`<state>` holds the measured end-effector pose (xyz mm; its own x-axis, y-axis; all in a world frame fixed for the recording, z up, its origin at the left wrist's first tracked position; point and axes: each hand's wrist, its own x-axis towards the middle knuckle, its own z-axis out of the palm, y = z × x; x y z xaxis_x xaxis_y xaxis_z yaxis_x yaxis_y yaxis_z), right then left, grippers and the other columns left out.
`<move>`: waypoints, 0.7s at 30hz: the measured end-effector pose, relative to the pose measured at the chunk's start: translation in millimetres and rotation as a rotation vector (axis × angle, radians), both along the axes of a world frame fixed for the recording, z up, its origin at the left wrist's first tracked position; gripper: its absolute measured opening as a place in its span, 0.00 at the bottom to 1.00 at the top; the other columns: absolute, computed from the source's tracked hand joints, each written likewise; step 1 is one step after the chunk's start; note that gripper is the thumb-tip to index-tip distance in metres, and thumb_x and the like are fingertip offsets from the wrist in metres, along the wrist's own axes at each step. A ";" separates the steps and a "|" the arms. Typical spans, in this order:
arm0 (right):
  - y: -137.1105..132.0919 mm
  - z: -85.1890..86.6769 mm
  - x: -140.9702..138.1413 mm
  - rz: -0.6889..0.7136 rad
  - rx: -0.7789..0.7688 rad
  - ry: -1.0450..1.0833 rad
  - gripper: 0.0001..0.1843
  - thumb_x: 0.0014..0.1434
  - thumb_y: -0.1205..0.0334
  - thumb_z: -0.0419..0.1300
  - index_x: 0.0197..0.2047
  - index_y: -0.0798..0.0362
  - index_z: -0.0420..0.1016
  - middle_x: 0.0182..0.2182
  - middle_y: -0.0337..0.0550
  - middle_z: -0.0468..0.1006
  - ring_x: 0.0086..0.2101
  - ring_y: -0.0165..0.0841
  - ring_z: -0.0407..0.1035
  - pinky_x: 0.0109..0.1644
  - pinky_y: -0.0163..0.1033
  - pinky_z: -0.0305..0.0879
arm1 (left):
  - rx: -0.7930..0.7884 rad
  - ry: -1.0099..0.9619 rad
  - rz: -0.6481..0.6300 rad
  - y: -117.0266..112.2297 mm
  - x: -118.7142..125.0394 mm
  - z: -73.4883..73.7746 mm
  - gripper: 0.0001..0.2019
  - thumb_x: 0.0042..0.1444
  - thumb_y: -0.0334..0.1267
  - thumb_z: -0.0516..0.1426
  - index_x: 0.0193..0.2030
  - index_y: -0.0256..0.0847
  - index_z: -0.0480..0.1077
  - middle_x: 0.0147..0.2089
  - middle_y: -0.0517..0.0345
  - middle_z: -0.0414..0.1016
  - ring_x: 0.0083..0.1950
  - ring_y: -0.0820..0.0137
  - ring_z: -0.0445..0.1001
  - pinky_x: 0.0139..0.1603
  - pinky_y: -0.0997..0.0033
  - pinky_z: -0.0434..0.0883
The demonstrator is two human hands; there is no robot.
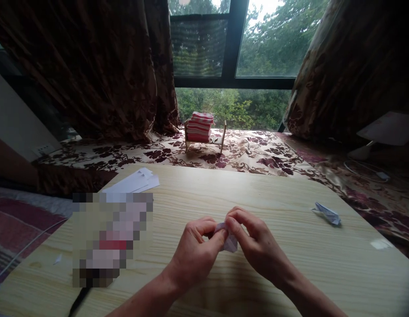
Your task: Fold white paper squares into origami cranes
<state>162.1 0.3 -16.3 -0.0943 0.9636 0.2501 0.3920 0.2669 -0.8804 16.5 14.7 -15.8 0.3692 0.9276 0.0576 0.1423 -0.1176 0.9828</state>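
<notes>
- A person's left hand (196,242) pinches a small piece of folded paper (230,245) between thumb and fingers, over the near middle of a pale wooden table (273,193).
- The right hand (257,237) meets it from the right, thumb and fingertips closed on the paper's upper part.
- A folded paper shape (328,214) lies toward the table's right side.
- White paper sheets (127,186) rest at the far left; a paper scrap (57,259) lies near left.
</notes>
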 end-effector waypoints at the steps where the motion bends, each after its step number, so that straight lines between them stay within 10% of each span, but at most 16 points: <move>1: 1.4 -0.5 0.9 -0.024 -0.017 0.016 0.17 0.63 0.57 0.49 0.24 0.52 0.65 0.24 0.39 0.66 0.27 0.30 0.62 0.29 0.35 0.59 | -0.035 -0.015 0.019 0.6 -0.1 -0.4 0.14 0.54 0.38 0.56 0.21 0.34 0.72 0.25 0.57 0.68 0.29 0.72 0.65 0.30 0.73 0.61; 21: 4.0 -4.8 5.5 -0.010 0.000 0.000 0.17 0.63 0.54 0.49 0.25 0.52 0.64 0.24 0.38 0.65 0.27 0.30 0.61 0.30 0.35 0.59 | -0.315 -0.279 0.017 2.2 1.2 2.4 0.10 0.49 0.39 0.61 0.30 0.30 0.76 0.27 0.52 0.75 0.33 0.67 0.70 0.38 0.69 0.66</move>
